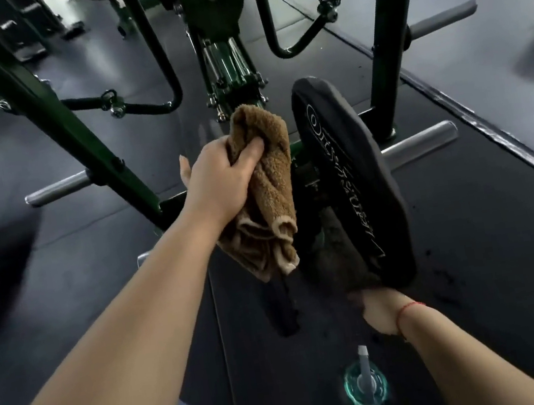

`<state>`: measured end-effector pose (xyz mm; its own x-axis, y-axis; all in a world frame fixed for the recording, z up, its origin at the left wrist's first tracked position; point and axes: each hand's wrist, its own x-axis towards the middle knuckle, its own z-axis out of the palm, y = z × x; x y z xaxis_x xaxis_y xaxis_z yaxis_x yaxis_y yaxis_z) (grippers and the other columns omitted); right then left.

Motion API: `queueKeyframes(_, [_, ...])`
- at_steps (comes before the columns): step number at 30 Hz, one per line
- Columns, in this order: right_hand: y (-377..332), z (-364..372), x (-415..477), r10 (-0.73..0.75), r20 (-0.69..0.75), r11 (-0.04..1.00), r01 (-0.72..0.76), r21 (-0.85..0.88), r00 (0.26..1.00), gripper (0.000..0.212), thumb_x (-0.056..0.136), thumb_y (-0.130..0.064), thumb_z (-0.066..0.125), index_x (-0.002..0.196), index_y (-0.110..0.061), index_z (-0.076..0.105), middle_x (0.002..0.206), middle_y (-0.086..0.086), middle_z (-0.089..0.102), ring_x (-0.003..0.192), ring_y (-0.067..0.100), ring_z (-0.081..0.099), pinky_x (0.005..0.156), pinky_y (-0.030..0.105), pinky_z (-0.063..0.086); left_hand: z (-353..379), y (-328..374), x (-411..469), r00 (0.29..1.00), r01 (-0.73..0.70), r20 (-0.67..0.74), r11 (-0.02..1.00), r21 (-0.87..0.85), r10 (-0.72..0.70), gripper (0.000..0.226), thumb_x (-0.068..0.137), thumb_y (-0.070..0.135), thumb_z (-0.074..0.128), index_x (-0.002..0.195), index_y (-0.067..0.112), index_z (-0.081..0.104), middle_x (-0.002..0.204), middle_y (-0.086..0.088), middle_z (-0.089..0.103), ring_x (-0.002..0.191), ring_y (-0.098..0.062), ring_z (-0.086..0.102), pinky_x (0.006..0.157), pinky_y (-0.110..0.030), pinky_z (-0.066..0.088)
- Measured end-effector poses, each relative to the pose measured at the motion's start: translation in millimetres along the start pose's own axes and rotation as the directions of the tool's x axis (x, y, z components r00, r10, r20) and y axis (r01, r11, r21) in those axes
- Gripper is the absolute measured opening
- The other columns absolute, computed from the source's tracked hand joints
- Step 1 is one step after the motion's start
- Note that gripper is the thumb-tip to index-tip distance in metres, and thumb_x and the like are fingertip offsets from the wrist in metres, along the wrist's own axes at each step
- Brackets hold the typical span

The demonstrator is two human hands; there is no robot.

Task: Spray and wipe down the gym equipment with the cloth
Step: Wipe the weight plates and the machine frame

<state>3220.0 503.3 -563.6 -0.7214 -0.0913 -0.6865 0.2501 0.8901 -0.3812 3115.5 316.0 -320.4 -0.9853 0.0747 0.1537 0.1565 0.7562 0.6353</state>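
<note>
While the left hand (220, 178) grips a bunched brown cloth (268, 195) beside the black weight plate (351, 172), the right hand (381, 315) reaches under its lower edge, fingers hidden, grip unclear.

weight plate (350, 169) | white lettering along face | too blurred to read

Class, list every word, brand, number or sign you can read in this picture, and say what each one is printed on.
Black weight plate: white lettering runs along its face, with a round emblem at the far end; too blurred and slanted to read.
Spray bottle: seen from above, no label shows.
Brown cloth and green frame: no text visible.
So nothing can be quoted with confidence.
</note>
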Motion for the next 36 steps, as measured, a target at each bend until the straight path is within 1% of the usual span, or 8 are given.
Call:
queueKeyframes(7, [62.0,75.2,7.7,0.172,0.407,0.982,-0.125,-0.139,0.897,0.158,0.047,-0.053,0.093,0.139,-0.051,-0.035,0.144,-0.023,-0.020,0.152,0.026,0.022,0.118,0.052,0.031,10.4,-14.7,12.7,0.998,-0.055,-0.032,0.989,0.134,0.060,0.038,0.098,0.054,0.052,0.084,0.023,0.069,0.089,0.013,0.065,0.101,-0.010,0.054,0.122,-0.059,-0.002])
queueKeyframes(11, [9.0,78.8,-22.3,-0.077,0.138,0.990,0.092,-0.110,0.988,0.117,0.078,-0.041,0.078,0.160,-0.033,-0.004,0.166,-0.013,0.010,0.146,0.019,0.033,0.122,0.037,0.022,13.1,-21.0,16.5,0.996,-0.078,-0.028,0.985,0.151,0.083,0.040,0.097,0.059,0.049,0.091,0.024,0.069,0.103,0.006,0.069,0.119,-0.018,0.057,0.122,-0.059,-0.004])
queueKeyframes(15, [-7.6,94.2,-17.5,0.076,-0.052,0.938,-0.054,0.342,0.996,0.093,0.083,-0.021,0.075,0.159,-0.025,0.020,0.145,-0.004,0.050,0.124,0.016,0.057,0.097,0.027,0.051,13.6,-21.1,18.4,0.994,-0.104,-0.030,0.985,0.140,0.109,0.041,0.096,0.060,0.049,0.095,0.024,0.069,0.107,0.004,0.069,0.123,-0.020,0.055,0.123,-0.059,-0.002])
queueKeyframes(21, [-29.5,61.6,-24.4,0.150,-0.295,0.426,0.207,0.881,0.944,0.065,0.093,-0.001,0.067,0.147,-0.021,0.036,0.129,0.006,0.062,0.099,0.006,0.063,0.081,0.017,0.054,10.1,-23.8,22.1,0.984,-0.178,0.028,0.974,0.144,0.175,0.048,0.096,0.061,0.048,0.102,0.018,0.069,0.114,-0.002,0.067,0.129,-0.023,0.051,0.123,-0.058,-0.004])
queueKeyframes(24, [-52.0,24.9,-43.7,0.203,-0.269,-0.040,0.282,0.959,0.942,0.054,0.093,-0.005,0.062,0.145,-0.014,0.048,0.118,0.004,0.070,0.094,0.012,0.067,0.071,0.020,0.057,8.8,-23.4,20.9,0.986,-0.163,0.046,0.973,0.161,0.157,0.056,0.097,0.062,0.046,0.113,0.014,0.068,0.122,-0.005,0.065,0.135,-0.023,0.046,0.123,-0.057,-0.007])
queueKeyframes(26, [-66.4,1.9,-59.5,0.178,-0.295,-0.147,0.322,0.935,0.939,0.045,0.085,-0.021,0.065,0.129,-0.012,0.062,0.092,0.003,0.075,0.075,0.013,0.070,0.064,0.024,0.057,7.1,-23.2,18.8,0.985,-0.167,0.057,0.975,0.144,0.160,0.058,0.097,0.062,0.046,0.116,0.012,0.067,0.126,-0.006,0.063,0.138,-0.023,0.043,0.123,-0.057,-0.007])
queueKeyframes(31, [-76.3,-24.7,-76.2,0.238,-0.305,0.251,0.245,0.936,0.922,0.087,0.052,-0.084,0.076,0.119,-0.028,0.071,0.112,-0.002,0.075,0.106,0.018,0.068,0.101,0.042,0.050,5.1,-23.6,14.3,0.982,-0.180,0.083,0.978,0.103,0.172,0.054,0.098,0.061,0.046,0.113,0.013,0.065,0.127,-0.006,0.061,0.142,-0.020,0.036,0.123,-0.060,-0.006])
queueKeyframes(36, [-89.9,-19.4,-90.9,0.187,-0.358,0.407,0.260,0.876,0.915,0.098,0.047,-0.085,0.079,0.123,-0.023,0.069,0.118,0.003,0.073,0.114,0.023,0.067,0.107,0.046,0.048,1.4,-24.2,13.1,0.975,-0.205,0.105,0.975,0.080,0.197,0.056,0.099,0.060,0.045,0.125,0.014,0.064,0.134,-0.006,0.058,0.144,-0.017,0.034,0.122,-0.059,-0.009])
